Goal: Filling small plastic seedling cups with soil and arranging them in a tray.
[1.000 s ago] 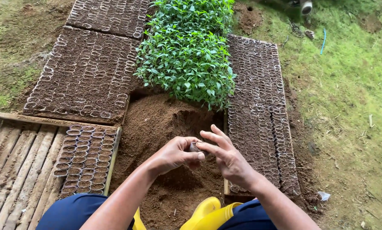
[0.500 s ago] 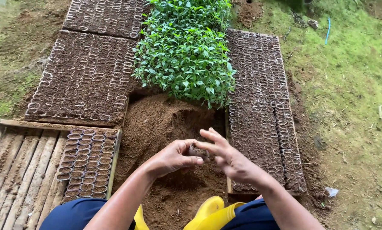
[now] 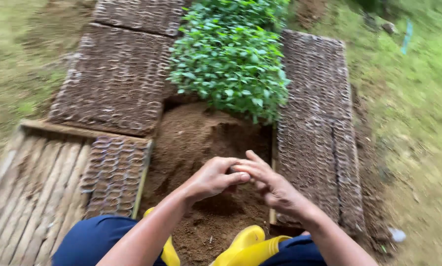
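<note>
Your left hand [image 3: 213, 177] and right hand [image 3: 270, 184] met at the centre of the frame, just above the mound of soil [image 3: 206, 143]. The fingers [image 3: 235, 178] of your left hand were curled in, and the fingertips [image 3: 245, 165] of your right hand touched them. Something small seemed to be pinched between the two hands, but it was hidden by the fingers, so you could not tell what each grip held or how tightly it was closed.

The soil lay heaped in the middle of the frame, running down to the lower edge between your legs. Your yellow boots [image 3: 245, 244] stood in it at the bottom centre, with your dark blue trousers [image 3: 92, 241] showing at the lower left.

A patch of green seedlings [image 3: 230, 64] filled the upper centre, just behind the soil. To its left, in the upper left of the frame, sat a block of small filled pots [image 3: 115, 79] packed side by side. A long strip of the same pots [image 3: 312, 128] ran down the right side of the frame, touching the soil's right edge. At the lower left lay a wooden tray [image 3: 28, 182] of slats, with a smaller cluster of empty pot rings [image 3: 115, 175] standing in its right part, just beside the soil. Grass [image 3: 418, 98] covered the ground at the far right.
</note>
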